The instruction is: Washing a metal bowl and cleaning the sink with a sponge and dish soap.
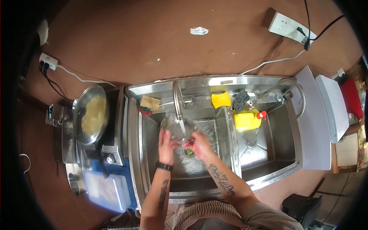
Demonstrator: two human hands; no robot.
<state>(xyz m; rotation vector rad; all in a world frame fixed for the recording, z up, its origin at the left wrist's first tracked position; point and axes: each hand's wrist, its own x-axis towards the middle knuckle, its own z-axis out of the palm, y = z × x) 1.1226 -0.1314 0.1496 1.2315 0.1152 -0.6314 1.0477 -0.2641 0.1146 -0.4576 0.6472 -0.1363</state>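
Water runs from the curved metal faucet (pixel 177 100) into the left basin (pixel 184 172) of a stainless steel double sink. Beneath the stream is a clear, blurred vessel (pixel 176 126), perhaps a bowl or a lid. My left hand (pixel 166 146) supports its near left side, fingers pointing away from me. My right hand (pixel 200 145) pinches its near right edge. Something greenish (pixel 164 123) shows at the vessel's left side; I cannot make out what it is. Below the hands, green scraps (pixel 189 151) sit at the drain.
A yellow sponge (pixel 221 100), a dark scouring pad (pixel 241 99) and a yellow jug (pixel 247 120) with a red pump top stand around the divider. Left of the sink, a lidded pan (pixel 91 115) rests on a cooktop, its handle pointing towards me, near a plastic container (pixel 105 189).
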